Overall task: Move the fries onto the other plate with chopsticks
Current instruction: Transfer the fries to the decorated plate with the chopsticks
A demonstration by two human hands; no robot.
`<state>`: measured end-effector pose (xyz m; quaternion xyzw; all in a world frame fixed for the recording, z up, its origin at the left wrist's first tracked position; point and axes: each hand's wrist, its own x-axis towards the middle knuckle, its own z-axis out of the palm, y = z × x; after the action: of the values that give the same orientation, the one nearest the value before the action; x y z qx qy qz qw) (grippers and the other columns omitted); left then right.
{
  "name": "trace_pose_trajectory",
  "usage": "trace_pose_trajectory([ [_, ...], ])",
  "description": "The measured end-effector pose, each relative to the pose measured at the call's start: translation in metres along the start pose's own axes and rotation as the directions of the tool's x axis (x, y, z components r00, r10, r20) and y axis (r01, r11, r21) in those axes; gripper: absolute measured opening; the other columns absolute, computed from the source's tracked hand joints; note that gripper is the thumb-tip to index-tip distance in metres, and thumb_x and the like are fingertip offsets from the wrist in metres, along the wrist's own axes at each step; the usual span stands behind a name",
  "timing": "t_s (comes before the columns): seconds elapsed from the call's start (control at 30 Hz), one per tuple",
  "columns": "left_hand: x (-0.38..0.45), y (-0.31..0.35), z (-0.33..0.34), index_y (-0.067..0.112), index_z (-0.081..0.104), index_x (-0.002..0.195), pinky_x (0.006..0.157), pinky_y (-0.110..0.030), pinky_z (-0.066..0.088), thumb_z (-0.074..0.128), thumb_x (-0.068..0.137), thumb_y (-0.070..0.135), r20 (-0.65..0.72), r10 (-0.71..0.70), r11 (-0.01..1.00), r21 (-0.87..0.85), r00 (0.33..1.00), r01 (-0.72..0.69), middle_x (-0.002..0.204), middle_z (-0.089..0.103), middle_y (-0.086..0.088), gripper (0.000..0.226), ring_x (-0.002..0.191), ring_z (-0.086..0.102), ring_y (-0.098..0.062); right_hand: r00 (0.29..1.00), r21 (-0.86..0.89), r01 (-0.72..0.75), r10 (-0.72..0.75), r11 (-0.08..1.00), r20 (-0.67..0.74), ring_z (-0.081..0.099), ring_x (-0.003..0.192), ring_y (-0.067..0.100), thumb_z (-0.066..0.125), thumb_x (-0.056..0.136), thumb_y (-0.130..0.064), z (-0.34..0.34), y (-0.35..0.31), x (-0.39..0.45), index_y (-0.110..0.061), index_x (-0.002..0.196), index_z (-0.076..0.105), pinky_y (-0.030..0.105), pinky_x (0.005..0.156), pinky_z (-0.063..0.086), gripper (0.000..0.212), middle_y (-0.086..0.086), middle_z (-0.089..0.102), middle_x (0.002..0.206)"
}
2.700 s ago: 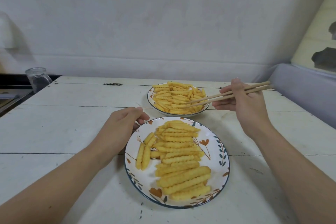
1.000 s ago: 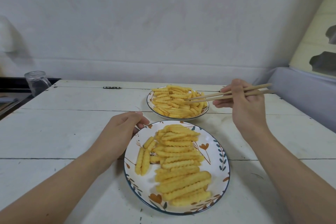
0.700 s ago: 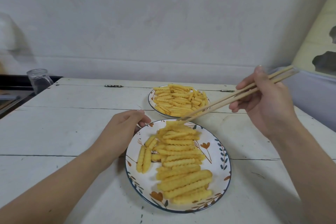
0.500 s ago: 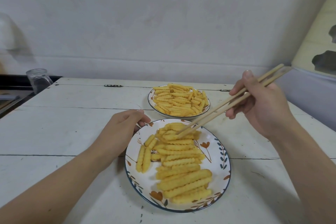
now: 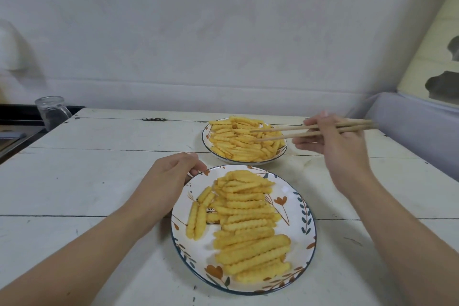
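We had the right hand [image 5: 340, 146] up over the table's far right, fingers curled round a pair of wooden chopsticks [image 5: 293, 130], thumb and forefinger pinching them approx. mid-shaft, butt ends poking out past the knuckles to the right. The sticks ran nearly level, pointing left, tips a little apart and sitting over the far plate [image 5: 206, 139], right on top of its heap of crinkle-cut fries [image 5: 238, 141]; whether the tips actually nipped a fry we couldn't tell, since yellow on yellow gave nothing away. Nearer us, the big floral plate [image 5: 298, 211] w/ the dark blue rim held the other fries [image 5: 246, 221], most stacked crosswise down the middle, a few lying lengthwise on the left side. The left hand [image 5: 169, 181] sat on the white plank table [image 5: 87, 181] at that plate's upper-left edge, fingers bent and close together, fingertips touching the rim, nothing pinched btwn them. The two plates stood close, one behind the other, a narrow strip of table showing btwn. Far left, off the table's corner, we spotted a clear glass mug [image 5: 51, 112] on a dark counter. A small dark hinge [image 5: 154, 119] lay flat on the back plank, and a pale grey ledge [image 5: 417, 131] ran along the right side.
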<state>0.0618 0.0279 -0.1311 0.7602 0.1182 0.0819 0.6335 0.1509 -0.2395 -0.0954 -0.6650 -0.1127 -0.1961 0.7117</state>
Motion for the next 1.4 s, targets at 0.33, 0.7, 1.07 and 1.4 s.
trace_pose_trajectory([
  [0.33, 0.0, 0.0, -0.001, 0.012, 0.079, 0.084, 0.057, -0.026, 0.046, 0.051, 0.105, 0.034, 0.001, -0.006, 1.0, -0.011, 1.0, 0.006, 0.076, 0.066, 0.002, 0.041, 0.059, 0.058, -0.011, 1.0, -0.02, 0.016, -0.016, 1.0, -0.02, 0.071, 0.06, 0.032, 0.05, 0.105, -0.031, 0.016, 0.012, 0.004, -0.001, 0.083, 0.066, 0.038, 0.063, 0.062, 0.041, 0.013, 0.068, 0.065],
  [0.7, 0.0, 0.001, 0.0, 0.01, 0.079, 0.088, 0.052, -0.023, 0.043, 0.052, 0.105, 0.034, -0.008, -0.015, 1.0, -0.007, 1.0, 0.015, 0.074, 0.063, 0.005, 0.04, 0.054, 0.055, -0.008, 0.964, 0.173, -0.134, 0.087, 0.976, 0.253, 0.06, 0.042, 0.027, 0.044, 0.1, -0.04, -0.016, -0.04, -0.006, -0.011, 0.06, 0.066, 0.028, 0.043, 0.049, 0.054, 0.014, 0.055, 0.05],
  [1.07, -0.001, 0.001, -0.001, 0.01, 0.079, 0.09, 0.051, -0.023, 0.043, 0.051, 0.105, 0.034, -0.007, -0.02, 1.0, -0.006, 1.0, 0.02, 0.075, 0.062, 0.004, 0.04, 0.052, 0.055, -0.008, 0.965, 0.143, -0.058, 0.018, 0.988, 0.263, 0.057, 0.039, 0.026, 0.053, 0.092, -0.038, -0.019, -0.043, -0.004, -0.014, 0.06, 0.069, 0.027, 0.042, 0.046, 0.044, 0.009, 0.056, 0.05],
  [1.4, 0.0, 0.0, 0.0, 0.011, 0.079, 0.084, 0.062, -0.028, 0.046, 0.052, 0.105, 0.031, 0.003, 0.011, 1.0, -0.006, 1.0, -0.011, 0.081, 0.065, 0.0, 0.04, 0.063, 0.058, -0.013, 1.0, 0.014, -0.009, 0.009, 1.0, -0.009, 0.072, 0.063, 0.034, 0.05, 0.105, -0.029, -0.004, -0.003, 0.0, -0.004, 0.084, 0.067, 0.038, 0.063, 0.063, 0.037, 0.008, 0.068, 0.064],
])
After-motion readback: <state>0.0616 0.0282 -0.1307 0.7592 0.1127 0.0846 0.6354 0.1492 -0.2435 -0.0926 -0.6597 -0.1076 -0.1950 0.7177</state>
